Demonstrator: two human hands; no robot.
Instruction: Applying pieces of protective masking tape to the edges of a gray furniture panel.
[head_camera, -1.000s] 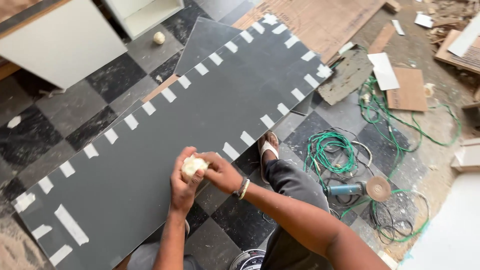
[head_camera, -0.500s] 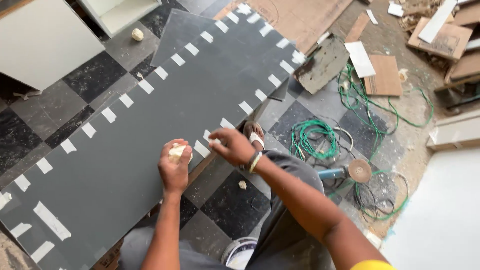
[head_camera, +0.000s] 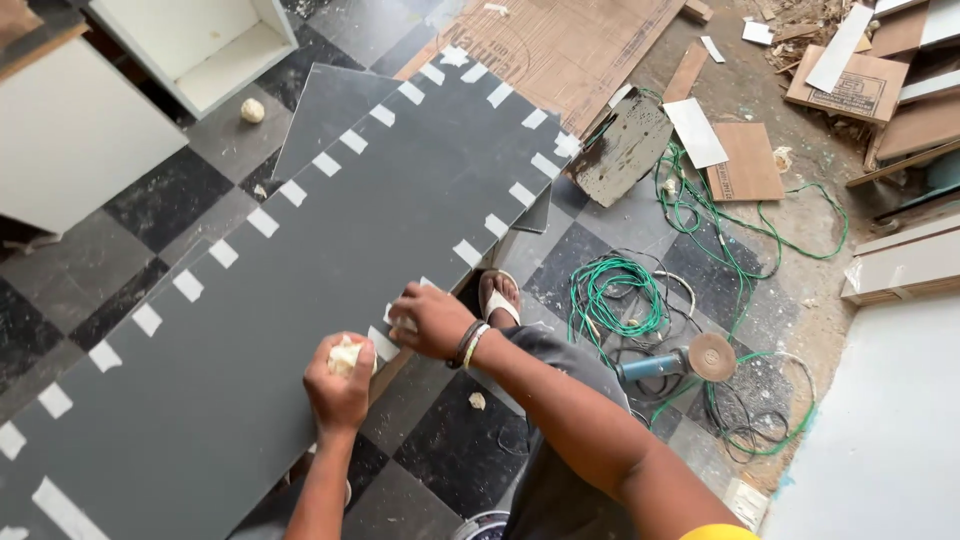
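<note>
Grey panel (head_camera: 300, 330) lies flat on the floor; our left hand (head_camera: 338, 388) clenches the tape roll (head_camera: 346, 357) at its near edge. Our right hand (head_camera: 432, 320), fingers (head_camera: 402, 318) pinching a tape strip (head_camera: 384, 344), should press it firmly over that edge, we judge.

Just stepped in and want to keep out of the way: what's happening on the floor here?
A person bends over a long dark grey panel whose edges carry short strips of pale tape. The left hand grips a roll of masking tape. The right hand presses a tape strip onto the panel's near edge. A green cable and an angle grinder lie on the checkered floor beside them.
</note>
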